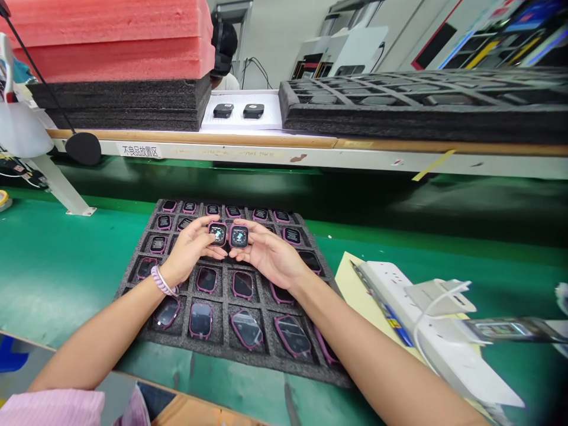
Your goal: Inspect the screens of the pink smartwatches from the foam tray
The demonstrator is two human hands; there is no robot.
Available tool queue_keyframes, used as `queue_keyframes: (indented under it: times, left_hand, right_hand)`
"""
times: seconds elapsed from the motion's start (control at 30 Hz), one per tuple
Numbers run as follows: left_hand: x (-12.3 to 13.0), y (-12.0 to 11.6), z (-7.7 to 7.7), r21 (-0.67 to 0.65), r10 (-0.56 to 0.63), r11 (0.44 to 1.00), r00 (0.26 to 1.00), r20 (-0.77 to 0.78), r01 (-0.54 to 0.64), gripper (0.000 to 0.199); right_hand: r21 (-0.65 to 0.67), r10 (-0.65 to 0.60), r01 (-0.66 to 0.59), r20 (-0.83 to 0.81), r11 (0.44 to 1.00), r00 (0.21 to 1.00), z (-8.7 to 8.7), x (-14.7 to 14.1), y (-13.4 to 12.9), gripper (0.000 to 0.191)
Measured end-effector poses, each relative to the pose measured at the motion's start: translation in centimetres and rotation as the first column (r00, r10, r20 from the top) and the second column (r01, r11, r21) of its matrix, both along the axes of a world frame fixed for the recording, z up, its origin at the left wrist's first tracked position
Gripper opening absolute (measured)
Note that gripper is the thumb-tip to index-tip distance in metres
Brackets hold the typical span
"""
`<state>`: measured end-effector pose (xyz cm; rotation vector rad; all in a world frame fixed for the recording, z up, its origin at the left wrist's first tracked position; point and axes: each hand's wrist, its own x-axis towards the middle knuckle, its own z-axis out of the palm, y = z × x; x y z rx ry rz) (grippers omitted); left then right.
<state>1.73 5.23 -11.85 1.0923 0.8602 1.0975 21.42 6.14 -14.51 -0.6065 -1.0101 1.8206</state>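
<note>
Above a black foam tray (pixel 224 300), my left hand (pixel 191 247) grips a smartwatch case (pixel 218 234) with a lit round dial, its thumb on the screen edge. Close beside it, my right hand (pixel 270 251) pinches a second smartwatch case (pixel 239 236), also lit. The two cases are side by side, nearly touching, screens facing me. Purple-framed watch cases fill the tray's compartments; those in the far rows show lit text, while a near-row watch case (pixel 201 320) has a dark screen. My hands and forearms hide some compartments.
A white power strip (pixel 399 284) with cables lies to the right on yellow paper (pixel 348 275). Across the back runs a shelf (pixel 266 145) bearing red foam (pixel 119 41), two black devices and another foam tray (pixel 355 118). A person's head shows behind it.
</note>
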Motion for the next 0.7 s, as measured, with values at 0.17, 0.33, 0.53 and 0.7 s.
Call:
queue_keyframes:
  times: [0.17, 0.33, 0.53, 0.7]
  left_hand:
    - [0.05, 0.13, 0.01, 0.006, 0.009, 1.000, 1.000, -0.023, -0.009, 0.056]
    - [0.11, 0.17, -0.04, 0.045, -0.015, 0.999, 0.998, -0.057, 0.018, 0.044]
    - [0.07, 0.14, -0.12, 0.050, -0.018, 0.998, 0.995, -0.093, 0.023, 0.038]
    - [0.19, 0.13, 0.01, 0.052, -0.025, 0.998, 0.995, -0.097, 0.030, 0.038]
  right_hand:
    - [0.030, -0.030, 0.028, 0.060, 0.999, 0.998, 0.06, -0.16, -0.26, 0.039]
    - [0.095, -0.054, 0.042, 0.123, 0.995, 0.991, -0.14, -0.30, -0.42, 0.044]
    - [0.150, -0.051, 0.025, 0.172, 0.988, 0.984, -0.34, -0.38, -0.51, 0.044]
    - [0.161, -0.056, 0.027, 0.178, 0.987, 0.982, -0.39, -0.36, -0.47, 0.042]
